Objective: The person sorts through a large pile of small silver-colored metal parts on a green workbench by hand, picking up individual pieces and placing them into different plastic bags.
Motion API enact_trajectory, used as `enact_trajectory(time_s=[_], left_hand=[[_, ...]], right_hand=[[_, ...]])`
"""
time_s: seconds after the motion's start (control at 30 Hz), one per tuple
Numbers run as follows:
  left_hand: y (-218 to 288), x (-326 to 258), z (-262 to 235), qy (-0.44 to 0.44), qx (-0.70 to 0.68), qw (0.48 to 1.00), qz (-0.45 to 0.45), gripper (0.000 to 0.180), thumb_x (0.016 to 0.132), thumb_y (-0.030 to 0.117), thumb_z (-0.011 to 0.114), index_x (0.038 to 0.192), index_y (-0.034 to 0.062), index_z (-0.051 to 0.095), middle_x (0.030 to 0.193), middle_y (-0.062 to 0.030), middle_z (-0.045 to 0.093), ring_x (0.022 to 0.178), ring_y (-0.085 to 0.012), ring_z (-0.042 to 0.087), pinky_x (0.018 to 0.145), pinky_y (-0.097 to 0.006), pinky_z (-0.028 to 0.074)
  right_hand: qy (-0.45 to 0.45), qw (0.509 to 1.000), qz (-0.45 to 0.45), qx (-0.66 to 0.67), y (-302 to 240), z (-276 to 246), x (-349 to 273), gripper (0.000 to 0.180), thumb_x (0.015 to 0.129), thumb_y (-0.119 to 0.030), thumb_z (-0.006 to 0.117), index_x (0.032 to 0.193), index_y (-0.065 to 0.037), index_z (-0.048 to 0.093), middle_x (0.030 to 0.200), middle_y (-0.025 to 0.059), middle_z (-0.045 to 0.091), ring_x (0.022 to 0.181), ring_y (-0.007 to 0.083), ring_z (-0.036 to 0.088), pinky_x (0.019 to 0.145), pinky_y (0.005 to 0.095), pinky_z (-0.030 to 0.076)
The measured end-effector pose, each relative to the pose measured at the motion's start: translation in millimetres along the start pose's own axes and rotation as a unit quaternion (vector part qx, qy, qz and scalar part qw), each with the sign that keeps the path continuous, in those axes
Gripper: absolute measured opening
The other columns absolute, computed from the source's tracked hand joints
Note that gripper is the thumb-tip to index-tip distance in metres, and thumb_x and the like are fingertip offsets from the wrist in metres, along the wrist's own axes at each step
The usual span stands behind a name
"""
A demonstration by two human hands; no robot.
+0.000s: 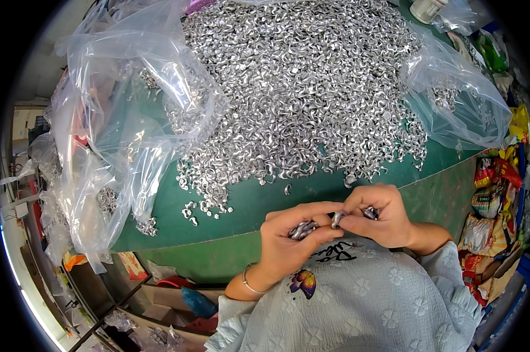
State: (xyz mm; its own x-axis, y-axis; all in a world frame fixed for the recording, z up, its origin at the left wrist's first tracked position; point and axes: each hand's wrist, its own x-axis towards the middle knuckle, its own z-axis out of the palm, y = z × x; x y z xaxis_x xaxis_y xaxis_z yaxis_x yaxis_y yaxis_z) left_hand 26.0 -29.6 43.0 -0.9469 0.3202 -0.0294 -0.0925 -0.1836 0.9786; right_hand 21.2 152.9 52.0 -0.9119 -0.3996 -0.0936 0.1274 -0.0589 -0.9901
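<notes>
My left hand [280, 239] is curled around several small, shiny, curved metal pieces [303, 230]. Close beside it, my right hand [392, 218] is closed with more silver metal pieces [370, 213] tucked in its fingers. Between the fingertips of both hands sits one curved metal piece [338, 219], pinched by the right thumb and finger. Both hands are held in front of my body, just off the near edge of the green table [247, 220]. A large heap of similar curved metal pieces [300, 88] spreads across the table beyond them.
A big clear plastic bag [130, 35] drapes over the table's left side; another clear bag [476, 111] lies at the right. A white container [426, 9] stands at the far right. Colourful packages [488, 202] are stacked right of the table. Shelving with a blue bag [196, 302] is lower left.
</notes>
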Motion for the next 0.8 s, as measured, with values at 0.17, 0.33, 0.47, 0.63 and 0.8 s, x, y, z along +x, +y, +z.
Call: enact_trajectory(time_s=[0.17, 0.33, 0.47, 0.63, 0.8], left_hand=[[1.7, -1.5, 1.9, 0.011, 0.028, 1.0, 0.004, 0.027, 0.071, -0.001, 0.072, 0.096, -0.0065, 0.062, 0.07, -0.006, 0.064, 0.063, -0.007, 0.056, 0.058, -0.02, 0.044], [0.1, -1.1, 4.8, -0.001, 0.068, 0.995, 0.078, 0.032, 0.074, -0.002, 0.069, 0.105, -0.0009, 0.06, 0.07, -0.0035, 0.064, 0.062, -0.0047, 0.055, 0.057, -0.019, 0.045], [-0.8, -0.3, 3.6, -0.022, 0.058, 0.995, 0.079, 0.031, 0.074, -0.002, 0.069, 0.104, -0.0002, 0.06, 0.069, -0.0032, 0.063, 0.061, -0.0047, 0.055, 0.056, -0.018, 0.044], [-1.5, -0.5, 2.6, -0.025, 0.043, 0.996, 0.069, 0.03, 0.075, -0.002, 0.069, 0.103, -0.0002, 0.06, 0.069, -0.0029, 0.063, 0.06, -0.0045, 0.054, 0.054, -0.018, 0.043], [-0.6, -2.0, 2.0, -0.009, 0.054, 0.997, 0.059, 0.026, 0.074, -0.003, 0.068, 0.098, -0.0043, 0.058, 0.07, -0.005, 0.063, 0.062, -0.0065, 0.056, 0.057, -0.019, 0.044]], right_hand=[[0.006, 1.0, -0.01, -0.02, -5.2, 1.2, 0.7, 0.003, 0.082, -0.001, 0.062, 0.084, 0.002, 0.061, 0.059, -0.0012, 0.053, 0.053, 0.0002, 0.043, 0.046, 0.0194, 0.031], [-0.005, 0.999, 0.018, 0.042, -4.9, 2.1, 0.3, 0.004, 0.085, -0.002, 0.059, 0.083, 0.002, 0.06, 0.064, 0.0014, 0.058, 0.058, 0.0022, 0.048, 0.049, 0.0202, 0.036], [-0.078, 0.996, 0.039, -0.005, -8.1, -7.4, 1.5, 0.01, 0.087, -0.008, 0.058, 0.082, 0.001, 0.059, 0.067, 0.0024, 0.059, 0.06, 0.0041, 0.05, 0.052, 0.0215, 0.039], [-0.115, 0.991, 0.037, -0.056, -8.8, -10.9, 2.8, 0.013, 0.087, -0.011, 0.058, 0.082, 0.001, 0.059, 0.067, 0.0029, 0.059, 0.059, 0.0052, 0.051, 0.053, 0.0222, 0.04], [-0.096, 0.995, 0.03, -0.007, -8.2, -6.2, 4.3, 0.015, 0.088, -0.012, 0.057, 0.082, 0.001, 0.059, 0.068, 0.0033, 0.059, 0.062, 0.0056, 0.051, 0.056, 0.0219, 0.042]])
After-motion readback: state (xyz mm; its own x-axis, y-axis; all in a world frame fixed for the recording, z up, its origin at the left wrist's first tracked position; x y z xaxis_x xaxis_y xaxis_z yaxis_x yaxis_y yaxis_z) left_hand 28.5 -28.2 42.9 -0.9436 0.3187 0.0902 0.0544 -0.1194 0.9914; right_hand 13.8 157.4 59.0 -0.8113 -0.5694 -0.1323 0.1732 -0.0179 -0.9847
